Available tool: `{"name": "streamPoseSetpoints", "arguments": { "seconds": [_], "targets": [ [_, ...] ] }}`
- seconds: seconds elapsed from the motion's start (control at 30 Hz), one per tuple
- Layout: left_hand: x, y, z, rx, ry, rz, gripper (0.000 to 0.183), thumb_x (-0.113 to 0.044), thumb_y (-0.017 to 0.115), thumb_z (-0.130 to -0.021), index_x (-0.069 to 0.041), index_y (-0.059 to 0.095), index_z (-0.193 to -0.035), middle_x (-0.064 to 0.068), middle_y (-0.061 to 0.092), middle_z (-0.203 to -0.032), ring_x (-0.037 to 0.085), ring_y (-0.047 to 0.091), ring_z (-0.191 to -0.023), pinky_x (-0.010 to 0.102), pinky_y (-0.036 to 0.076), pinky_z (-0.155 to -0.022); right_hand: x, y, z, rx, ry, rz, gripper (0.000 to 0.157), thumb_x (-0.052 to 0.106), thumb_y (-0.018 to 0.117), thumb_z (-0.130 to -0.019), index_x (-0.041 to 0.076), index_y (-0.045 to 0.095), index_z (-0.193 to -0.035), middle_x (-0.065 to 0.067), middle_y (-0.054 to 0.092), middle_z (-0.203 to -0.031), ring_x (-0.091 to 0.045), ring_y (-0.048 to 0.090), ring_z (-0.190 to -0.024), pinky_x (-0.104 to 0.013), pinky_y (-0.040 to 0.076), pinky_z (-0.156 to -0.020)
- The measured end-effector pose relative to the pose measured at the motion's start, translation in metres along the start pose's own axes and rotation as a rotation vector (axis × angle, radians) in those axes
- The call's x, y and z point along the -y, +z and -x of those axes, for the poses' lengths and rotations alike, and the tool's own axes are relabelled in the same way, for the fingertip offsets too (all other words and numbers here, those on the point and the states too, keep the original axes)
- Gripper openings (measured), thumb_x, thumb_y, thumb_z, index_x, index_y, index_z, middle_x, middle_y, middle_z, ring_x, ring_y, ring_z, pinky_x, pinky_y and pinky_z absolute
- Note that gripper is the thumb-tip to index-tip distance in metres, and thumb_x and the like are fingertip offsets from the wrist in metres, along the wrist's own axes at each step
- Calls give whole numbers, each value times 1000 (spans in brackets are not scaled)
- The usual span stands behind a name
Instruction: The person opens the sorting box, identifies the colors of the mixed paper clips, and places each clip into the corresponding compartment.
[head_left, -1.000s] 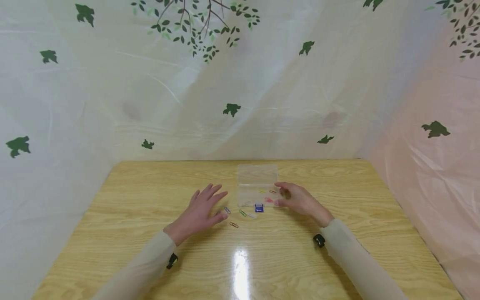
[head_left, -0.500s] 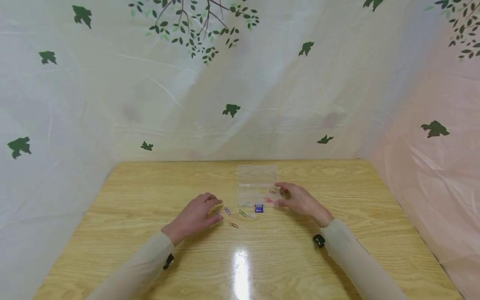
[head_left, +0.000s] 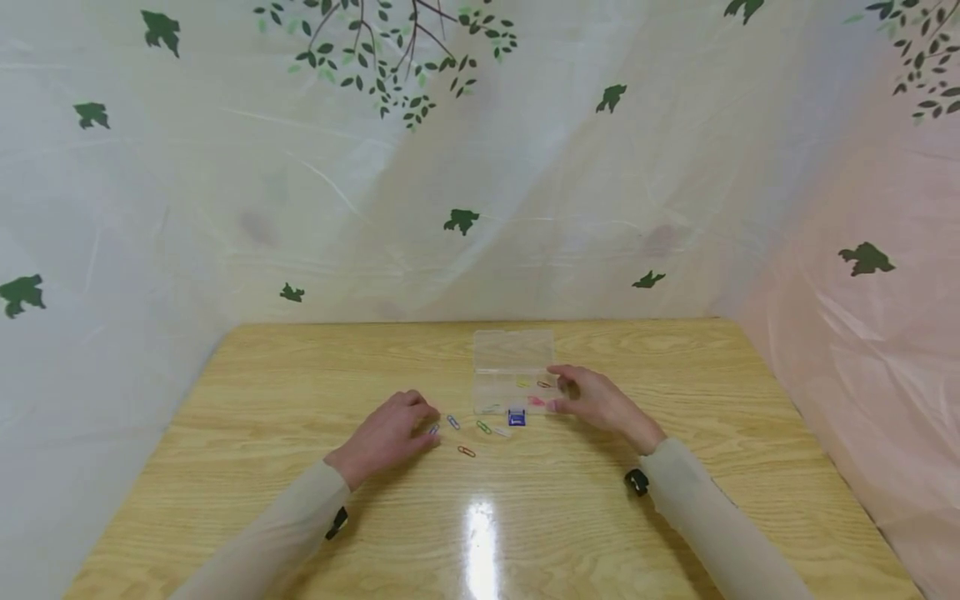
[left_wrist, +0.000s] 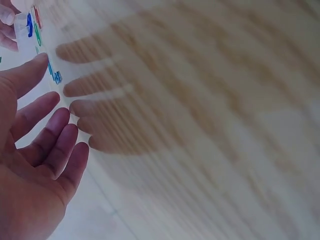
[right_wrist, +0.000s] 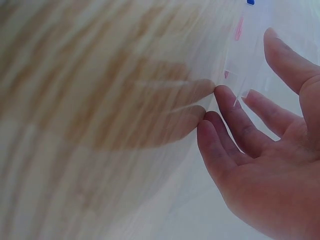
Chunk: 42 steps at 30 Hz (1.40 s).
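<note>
Head view shows two bare hands over a wood-grain surface [head_left: 360,358], working around a clear plastic box [head_left: 483,390] just right of the frame's centre, its lid [head_left: 513,348] folded back toward the top. At centre left, the left hand [head_left: 384,433] curves its fingers loosely, thumb and fingertips parted on either side of a small blue paperclip [head_left: 434,429]; whether they touch it is too small to tell. Left wrist view likewise shows that thumb apart from the fingers. The right hand [head_left: 603,407] holds the box by its right end, with the thumb at the near corner and the index finger farther back. Inside the box lie a red paperclip [head_left: 543,384], a yellow one beside it, and something pink [head_left: 536,401] nearer the front. A blue patch [head_left: 517,417] marks the box's front edge. Between the left hand and that patch, a second blue paperclip [head_left: 453,422], a green paperclip [head_left: 483,427] and a white paperclip [head_left: 502,432] lie on the surface, with a reddish-brown paperclip [head_left: 467,452] lower down. Behind, a pale sheet [head_left: 337,208] printed with green birds and leafy branches fills the upper frame.
</note>
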<state>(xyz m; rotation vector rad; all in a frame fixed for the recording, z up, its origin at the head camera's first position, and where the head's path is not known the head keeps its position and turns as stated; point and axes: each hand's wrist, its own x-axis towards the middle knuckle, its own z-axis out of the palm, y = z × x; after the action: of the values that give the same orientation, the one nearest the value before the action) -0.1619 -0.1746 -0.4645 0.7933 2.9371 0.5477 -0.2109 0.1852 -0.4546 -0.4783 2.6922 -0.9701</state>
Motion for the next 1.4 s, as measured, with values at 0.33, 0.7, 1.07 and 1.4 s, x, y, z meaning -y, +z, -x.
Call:
{"name": "streamPoseSetpoints", "arguments": {
  "seconds": [0.33, 0.7, 1.07, 1.4],
  "targets": [
    [-2, -1, 1, 0, -20, 82, 9, -16, 80, -92, -11, 79, -100, 3, 65, -108, 22, 60, -101, 43, 53, -93, 1, 1, 1, 4, -27, -1, 64, 23, 78, -95, -2, 51, -148, -8, 62, -112, -26, 53, -102, -49, 46, -98],
    [-1, 1, -2, 30, -77, 181, 6, -8, 78, -92, -14, 76, -92, -1, 65, -102, 20, 60, -101, 43, 52, -96, 0, 0, 2, -1, -25, 3, 64, 22, 77, -96, -2, 51, -149, -7, 62, -114, -26, 53, -103, -49, 46, -99],
    [0, 2, -3, 74, -43, 155, 9, -6, 74, -95, -13, 70, -90, -2, 62, -95, 16, 58, -93, 42, 54, -91, 1, 1, 2, -6, -27, 13, 63, 23, 77, -96, -1, 51, -149, -8, 63, -115, -26, 53, -103, -49, 46, -99],
    [1, -2, -4, 72, -30, 257, 11, -8, 69, -100, -16, 66, -92, -10, 61, -87, 9, 56, -81, 31, 53, -78, -1, 1, 1, -9, -34, 17, 63, 23, 76, -96, -2, 51, -149, -8, 62, -114, -26, 53, -102, -49, 47, -98]
  ]
}}
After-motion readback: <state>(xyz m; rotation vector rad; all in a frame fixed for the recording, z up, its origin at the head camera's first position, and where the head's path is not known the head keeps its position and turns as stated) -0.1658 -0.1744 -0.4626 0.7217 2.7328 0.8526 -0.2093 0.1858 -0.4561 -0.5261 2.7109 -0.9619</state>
